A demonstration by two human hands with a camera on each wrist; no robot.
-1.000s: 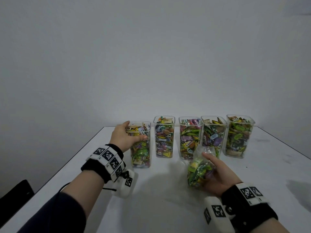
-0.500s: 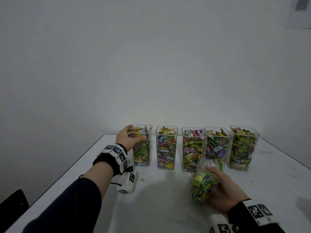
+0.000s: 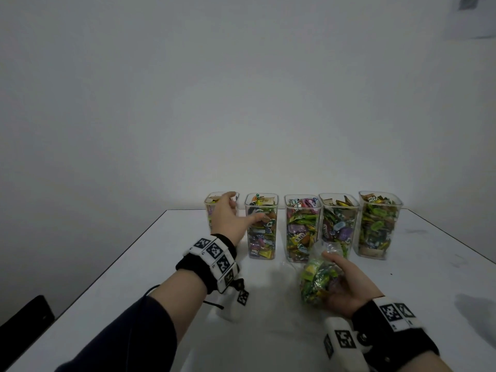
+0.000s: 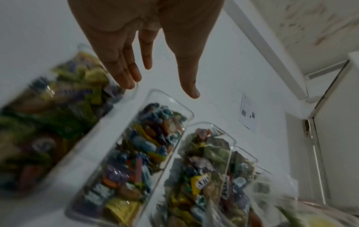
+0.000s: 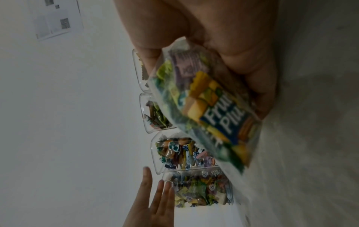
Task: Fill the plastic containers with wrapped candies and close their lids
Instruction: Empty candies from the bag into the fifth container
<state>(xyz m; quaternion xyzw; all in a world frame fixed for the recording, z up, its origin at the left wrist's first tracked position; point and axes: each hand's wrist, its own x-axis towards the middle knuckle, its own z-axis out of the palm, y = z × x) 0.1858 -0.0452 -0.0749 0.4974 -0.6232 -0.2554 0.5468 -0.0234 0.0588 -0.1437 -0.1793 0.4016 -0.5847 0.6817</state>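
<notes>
1. Your left hand (image 3: pixel 228 218) is open, fingers straight, right at the top corner of the leftmost container (image 3: pixel 214 208) and spread toward its neighbour (image 3: pixel 261 226). All five containers stand in a tight row at the back of the counter (image 3: pixel 161 304). A careless sweep there could tip one, and I expect it would knock the next over too.
2. No lids are visible anywhere, and the containers look heaped to the brim. A spill would likely scatter candies across the counter, and lids may not seat over wrappers poking above the rims.
3. Your right hand (image 3: pixel 349 288) grips the candy bag (image 3: pixel 318 277) from the side, just in front of the row. Its mouth seems loose near your thumb, though I cannot tell whether it is open. Tilt it carelessly and candies could slide out onto the counter.
</notes>
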